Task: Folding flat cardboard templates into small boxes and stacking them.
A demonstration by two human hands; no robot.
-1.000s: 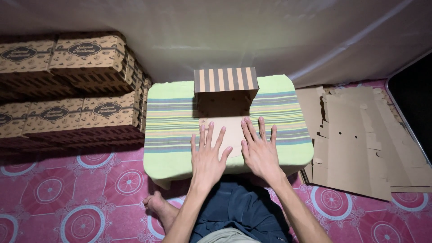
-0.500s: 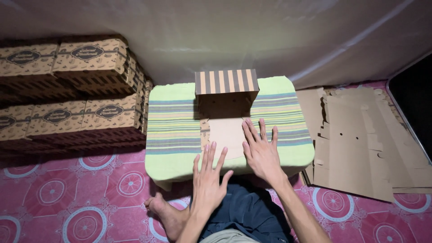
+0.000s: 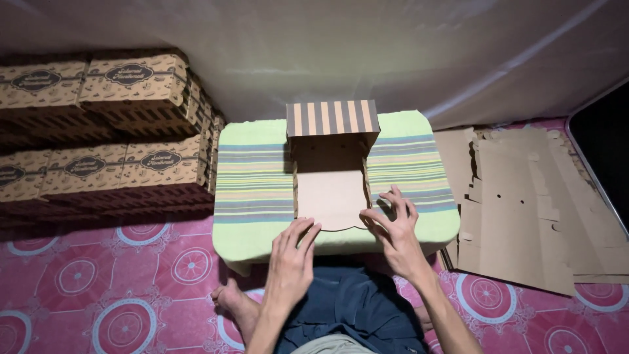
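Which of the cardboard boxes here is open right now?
The half-folded box on the striped cushion, between both hands. Its striped flap stands up; the printed boxes stacked at left are all closed.

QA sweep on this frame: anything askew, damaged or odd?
Nothing stands out. The half-folded carton sits square on the striped cushion, both hands at its near edge. Finished boxes are stacked evenly; the flat blanks are loosely fanned.

Dim, warm indoor light falls from above and near, brightest on the green striped cloth (image 3: 255,183) at centre. Corners fall off dark: the stacked boxes (image 3: 98,131) at left sit in shadow, the far right edge is nearly black. Focus is sharp throughout, with mild wide-angle bending at the edges and no glare
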